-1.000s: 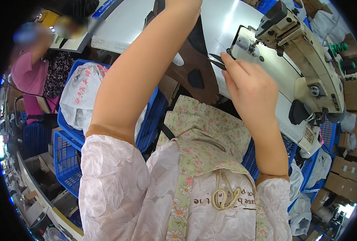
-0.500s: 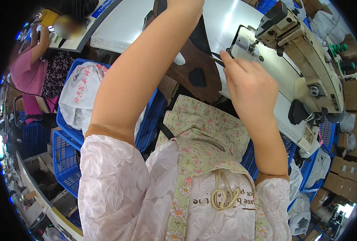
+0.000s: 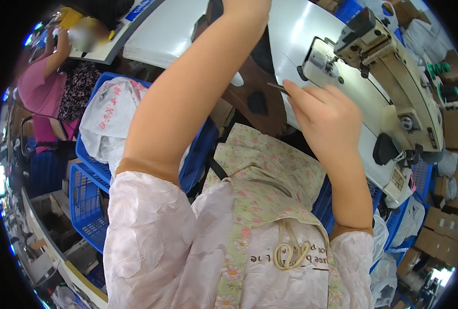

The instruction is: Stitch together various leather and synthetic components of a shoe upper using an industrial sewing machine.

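Observation:
My right hand [image 3: 329, 110] is closed around a slim pointed metal tool [image 3: 277, 87], its tip toward the left; whether it is tweezers or snips I cannot tell. Just left of that tip lies a dark brown leather-like piece [image 3: 267, 105] with a black patch [image 3: 257, 103] on it, running over the near edge of the white table [image 3: 285, 41]. My left hand [image 3: 249, 5] reaches far forward across this piece and is cut off by the upper edge, so its fingers are hidden. To the right of the tool stands a sewing machine [image 3: 393, 72].
Blue baskets [image 3: 87, 206] stand at my left, one holding a white bag [image 3: 108, 121]. Another person [image 3: 43, 87] in pink sits at a table farther left. Green thread spools [image 3: 439, 68] and cardboard boxes [image 3: 447, 226] are on the right.
The tool's two prongs, apart before, now show as one thin line. The view has shifted slightly; my left arm still stretches forward over the brown piece.

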Demonstrator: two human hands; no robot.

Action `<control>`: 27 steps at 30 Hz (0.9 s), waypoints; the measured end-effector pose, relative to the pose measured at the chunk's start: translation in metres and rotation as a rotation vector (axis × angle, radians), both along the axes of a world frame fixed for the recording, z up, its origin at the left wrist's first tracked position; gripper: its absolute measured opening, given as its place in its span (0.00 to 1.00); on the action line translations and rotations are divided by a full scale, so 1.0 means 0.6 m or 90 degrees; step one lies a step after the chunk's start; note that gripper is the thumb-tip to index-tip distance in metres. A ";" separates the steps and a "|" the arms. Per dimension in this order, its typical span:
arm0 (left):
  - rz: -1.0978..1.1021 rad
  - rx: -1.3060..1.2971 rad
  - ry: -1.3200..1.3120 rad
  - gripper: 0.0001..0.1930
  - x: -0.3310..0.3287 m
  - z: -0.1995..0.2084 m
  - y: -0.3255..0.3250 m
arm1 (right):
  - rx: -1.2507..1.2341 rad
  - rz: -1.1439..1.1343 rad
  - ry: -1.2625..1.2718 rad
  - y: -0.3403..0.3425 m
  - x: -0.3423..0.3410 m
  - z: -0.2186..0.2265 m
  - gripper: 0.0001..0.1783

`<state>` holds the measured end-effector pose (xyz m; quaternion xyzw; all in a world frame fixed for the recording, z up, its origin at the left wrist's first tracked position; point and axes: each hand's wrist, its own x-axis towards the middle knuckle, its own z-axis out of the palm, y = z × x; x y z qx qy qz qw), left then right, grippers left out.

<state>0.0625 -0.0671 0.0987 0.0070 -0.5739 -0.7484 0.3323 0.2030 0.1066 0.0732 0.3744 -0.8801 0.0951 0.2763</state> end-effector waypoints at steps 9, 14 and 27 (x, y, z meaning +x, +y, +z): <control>-0.050 0.123 0.010 0.17 0.169 0.049 -0.281 | -0.262 0.176 -0.093 0.025 0.046 0.022 0.26; 0.532 -0.106 -0.185 0.18 0.512 0.161 -0.490 | -0.270 0.222 -0.158 0.022 0.031 -0.015 0.26; 0.983 -0.758 -0.615 0.20 0.884 -0.299 -0.822 | -0.213 0.291 -0.186 -0.031 0.034 -0.047 0.24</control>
